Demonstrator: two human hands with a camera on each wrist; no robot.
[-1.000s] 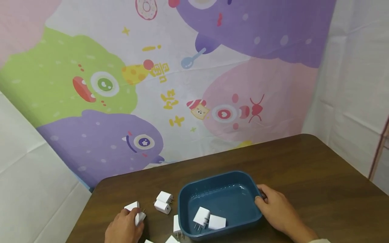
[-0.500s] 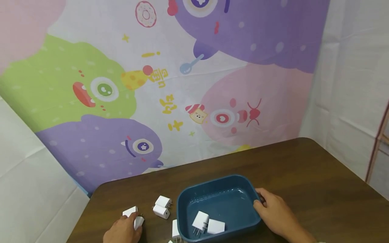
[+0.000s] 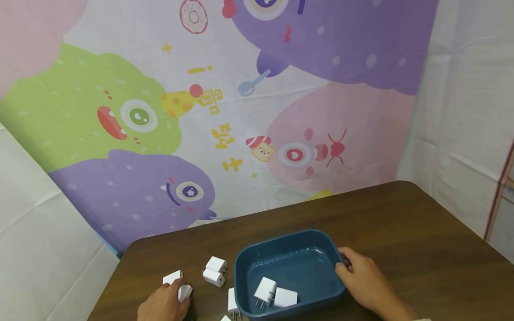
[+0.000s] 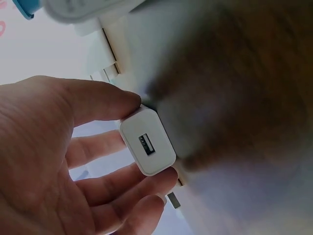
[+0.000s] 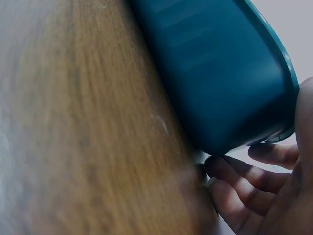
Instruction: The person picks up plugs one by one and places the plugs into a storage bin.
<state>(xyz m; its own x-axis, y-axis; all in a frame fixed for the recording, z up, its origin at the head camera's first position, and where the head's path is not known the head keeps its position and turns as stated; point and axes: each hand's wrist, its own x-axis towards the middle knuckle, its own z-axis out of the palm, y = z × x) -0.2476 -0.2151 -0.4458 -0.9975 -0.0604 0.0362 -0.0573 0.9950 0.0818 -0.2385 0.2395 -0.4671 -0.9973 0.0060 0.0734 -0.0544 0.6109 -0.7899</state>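
In the head view my left hand (image 3: pixel 162 303) pinches a white USB charger plug (image 3: pixel 184 293) at the table's left. The left wrist view shows that plug's USB port end (image 4: pixel 146 139) between thumb and fingertips. Just beyond these fingers lies another white plug (image 3: pixel 172 277). My right hand (image 3: pixel 367 281) grips the right end of a dark blue tray (image 3: pixel 281 253), thumb over its rim. Seen from the right wrist, the fingers curl beneath the tray's end (image 5: pixel 220 78). Two white plugs (image 3: pixel 265 290) lie inside the tray, near its front left corner.
Between left hand and tray, two white plugs (image 3: pixel 214 277) lie side by side. One more plug (image 3: pixel 231 300) is close against the tray's left side, and another (image 3: pixel 225 318) is cut off by the lower frame edge. A cartoon-printed cloth (image 3: pixel 233 111) hangs behind the brown table (image 3: pixel 381 214).
The head view has shifted slightly, moving the whole scene a little in the frame. Both hands keep their holds, and the plugs and tray stay in place.
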